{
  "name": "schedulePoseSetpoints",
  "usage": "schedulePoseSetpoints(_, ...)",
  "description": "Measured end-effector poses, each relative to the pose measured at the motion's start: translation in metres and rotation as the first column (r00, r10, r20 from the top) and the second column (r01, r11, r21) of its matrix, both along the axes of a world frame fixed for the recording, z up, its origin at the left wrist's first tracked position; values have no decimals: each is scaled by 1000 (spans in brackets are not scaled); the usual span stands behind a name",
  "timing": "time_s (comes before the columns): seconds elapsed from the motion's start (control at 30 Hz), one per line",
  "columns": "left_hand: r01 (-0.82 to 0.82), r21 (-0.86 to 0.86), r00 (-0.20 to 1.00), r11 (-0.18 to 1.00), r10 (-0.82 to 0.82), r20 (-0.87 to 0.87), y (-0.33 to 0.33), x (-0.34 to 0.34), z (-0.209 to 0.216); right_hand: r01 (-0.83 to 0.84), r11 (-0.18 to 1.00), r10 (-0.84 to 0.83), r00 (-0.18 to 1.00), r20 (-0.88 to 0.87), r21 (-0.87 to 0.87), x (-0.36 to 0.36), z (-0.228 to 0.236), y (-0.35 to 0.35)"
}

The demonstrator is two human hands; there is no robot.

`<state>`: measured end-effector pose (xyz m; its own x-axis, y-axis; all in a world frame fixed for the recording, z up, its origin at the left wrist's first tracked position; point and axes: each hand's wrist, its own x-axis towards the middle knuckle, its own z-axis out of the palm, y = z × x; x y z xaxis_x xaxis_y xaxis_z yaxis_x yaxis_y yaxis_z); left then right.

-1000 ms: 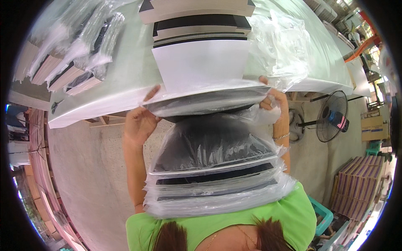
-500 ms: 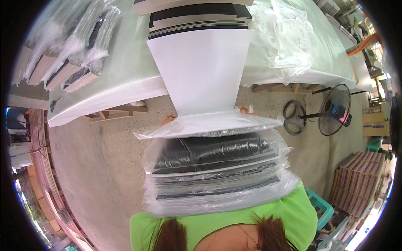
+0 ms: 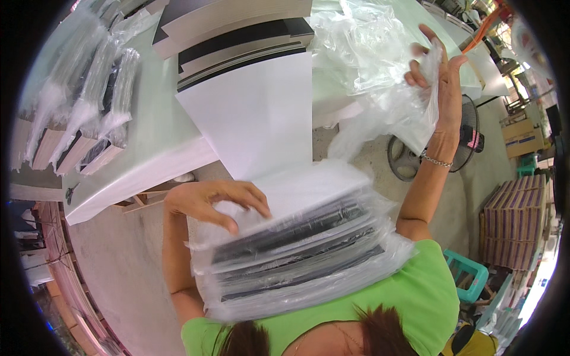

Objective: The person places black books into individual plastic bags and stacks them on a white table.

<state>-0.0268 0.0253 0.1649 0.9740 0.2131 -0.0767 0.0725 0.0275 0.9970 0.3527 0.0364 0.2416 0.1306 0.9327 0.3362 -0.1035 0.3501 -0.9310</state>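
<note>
On my lap lies a stack of black and white flat pieces in clear plastic (image 3: 297,261). My left hand (image 3: 217,202) is over its far left edge, fingers curved and apart with nothing visible between them; whether it touches the plastic I cannot tell. Raised to the right, my right hand (image 3: 436,83) holds a crumpled clear plastic bag (image 3: 392,118) that trails down toward the stack's far right. A large white sheet (image 3: 261,118) slopes from the pile on the table down to the stack.
Ahead on the pale-covered table (image 3: 148,142) stands a pile of black and white boards (image 3: 243,50). Plastic-wrapped bundles (image 3: 89,113) lie at its left, loose clear film (image 3: 356,47) at its right. A black fan (image 3: 469,136) and a teal stool (image 3: 466,276) stand to the right.
Both hands were mostly hidden behind the stack and are now in plain sight. The right has risen outward, pulling plastic with it; the left has come over the stack's edge. The view has shifted.
</note>
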Motion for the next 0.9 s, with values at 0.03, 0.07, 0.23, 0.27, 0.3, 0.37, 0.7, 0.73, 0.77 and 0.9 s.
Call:
schedulePoseSetpoints(0.03,188,47,981,981,-184,-67,6,6,10,-66,997,66,998,11,38,-17,5,2)
schedulePoseSetpoints(0.07,139,74,985,987,-131,-113,10,13,20,-114,993,113,993,42,27,-31,5,1)
schedulePoseSetpoints(0.23,-430,62,902,901,425,76,17,60,40,-306,948,317,927,201,-84,-92,-4,-6)
schedulePoseSetpoints(0.27,-490,26,866,871,483,129,18,68,46,-310,949,314,909,275,-59,-98,-10,-4)
schedulePoseSetpoints(0.3,-546,-12,823,838,539,179,18,74,49,-316,948,308,886,348,-34,-104,-17,-2)
schedulePoseSetpoints(0.37,-629,-1,761,777,616,203,17,87,42,-344,939,305,848,434,11,-110,-24,-1)
schedulePoseSetpoints(0.7,-711,-185,681,679,730,64,20,77,30,-301,949,240,884,400,96,-107,-44,15)
schedulePoseSetpoints(0.73,-719,-211,668,662,742,55,20,77,32,-306,948,242,873,424,89,-110,-47,14)
schedulePoseSetpoints(0.77,-726,-236,655,646,754,46,20,78,33,-311,947,244,860,447,81,-111,-50,14)
schedulePoseSetpoints(0.9,-701,-190,687,688,722,80,28,75,19,-411,901,312,836,451,139,-111,-55,13)
